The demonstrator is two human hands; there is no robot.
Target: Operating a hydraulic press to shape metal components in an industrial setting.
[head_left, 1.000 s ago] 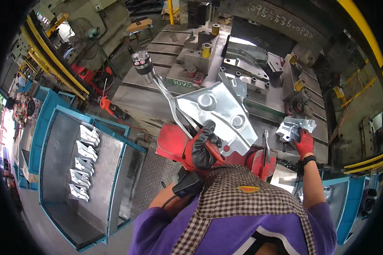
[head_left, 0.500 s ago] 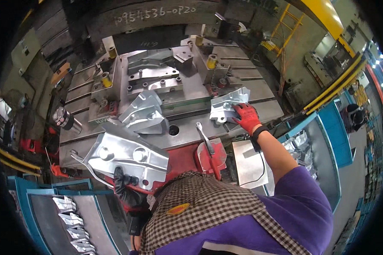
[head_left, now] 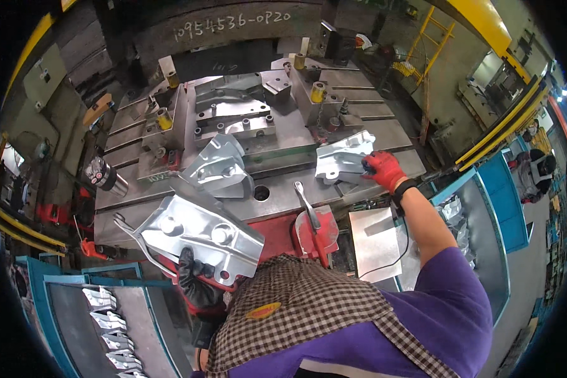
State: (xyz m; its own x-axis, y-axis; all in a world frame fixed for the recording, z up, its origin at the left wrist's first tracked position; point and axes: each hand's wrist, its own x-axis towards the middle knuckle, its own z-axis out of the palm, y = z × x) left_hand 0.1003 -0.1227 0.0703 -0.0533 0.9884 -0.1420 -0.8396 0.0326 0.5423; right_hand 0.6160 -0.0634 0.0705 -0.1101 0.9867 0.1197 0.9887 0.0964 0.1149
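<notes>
At lower left my left hand (head_left: pixel 198 286) grips a stamped panel (head_left: pixel 198 234) clear of the die; at right, my right hand's (head_left: pixel 384 169) fingers clench a smaller bracket (head_left: pixel 341 160), resting on the tabletop (head_left: pixel 277 198) for support.

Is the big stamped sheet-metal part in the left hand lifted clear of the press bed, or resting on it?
Lifted. The left hand grips the sheet-metal part by its near edge, tilted, in front of the press bed.
</notes>
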